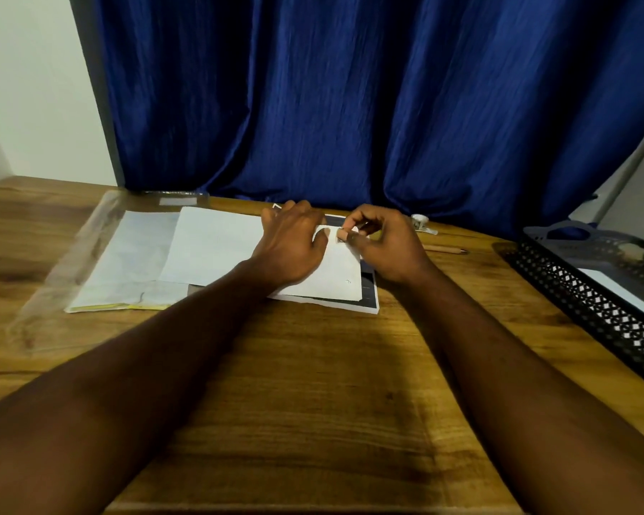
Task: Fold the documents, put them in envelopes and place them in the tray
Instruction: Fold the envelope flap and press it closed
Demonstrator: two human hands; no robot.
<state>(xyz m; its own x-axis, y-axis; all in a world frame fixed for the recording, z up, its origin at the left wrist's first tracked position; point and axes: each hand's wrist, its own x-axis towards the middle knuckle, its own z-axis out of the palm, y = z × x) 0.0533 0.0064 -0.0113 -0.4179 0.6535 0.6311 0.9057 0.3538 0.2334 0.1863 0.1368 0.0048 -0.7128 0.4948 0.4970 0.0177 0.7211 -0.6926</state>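
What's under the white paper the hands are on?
A dark sheet with a white border shows past the paper's right and near edges. The paper and left hand hide the rest.

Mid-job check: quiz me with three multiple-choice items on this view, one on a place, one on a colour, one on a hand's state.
1. Where is the tray on the table?
A) left side
B) right side
C) under the hands

2. What colour is the curtain?
A) blue
B) red
C) green

3. What is the right hand doing?
A) lying flat on bare wood
B) hanging off the table
C) pinching a small piece at the envelope's far corner

Answers:
1 B, the black mesh tray sits at the right edge.
2 A, deep blue folds hang behind the table.
3 C, thumb and fingertips close on the piece, while the left hand rests on the envelope.
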